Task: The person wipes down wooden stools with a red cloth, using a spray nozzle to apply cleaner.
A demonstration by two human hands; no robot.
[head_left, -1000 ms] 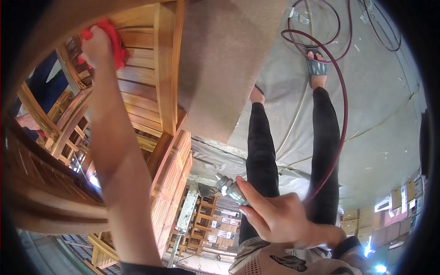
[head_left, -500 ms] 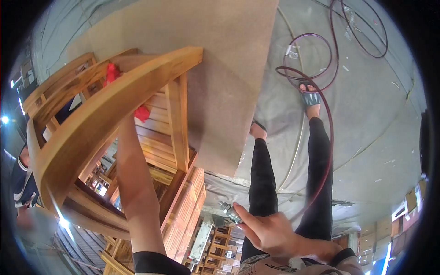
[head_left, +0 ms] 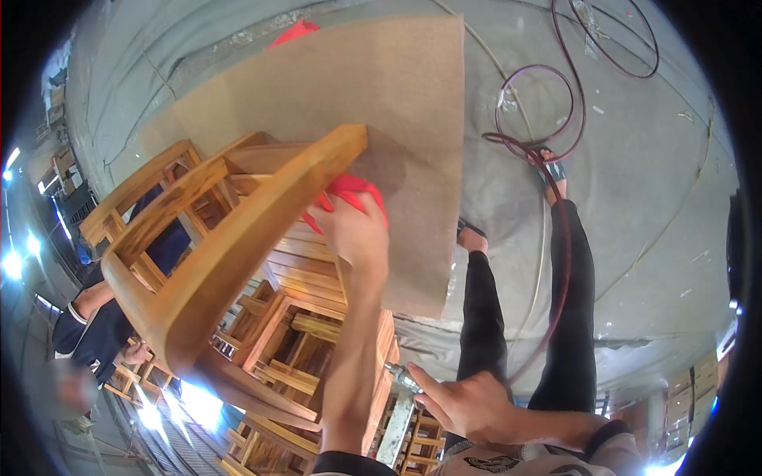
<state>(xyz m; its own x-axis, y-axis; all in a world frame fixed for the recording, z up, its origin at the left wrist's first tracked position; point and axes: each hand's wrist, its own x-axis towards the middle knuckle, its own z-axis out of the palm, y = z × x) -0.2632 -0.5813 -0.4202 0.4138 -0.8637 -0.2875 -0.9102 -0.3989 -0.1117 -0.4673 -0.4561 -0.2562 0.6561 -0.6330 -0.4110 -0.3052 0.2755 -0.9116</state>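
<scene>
My left hand is closed on a red cloth, pressed against the side of a curved wooden rail. The rail belongs to a varnished wooden chair with a slatted surface, tilted in my view. Its back slats show at the left. Low in front of my body, my right hand is wrapped round a metal air-hose nozzle. A maroon hose runs up from beside that hand; the join is hidden.
A brown board lies on the sheeted floor, with another red cloth at its far edge. The hose loops around my foot. A co-worker bends beyond the chair at left. More wooden furniture stands below.
My left hand has come out from behind the rail to its near side with the red cloth. My view has shifted, and the co-worker shows more. My right hand keeps its hold.
</scene>
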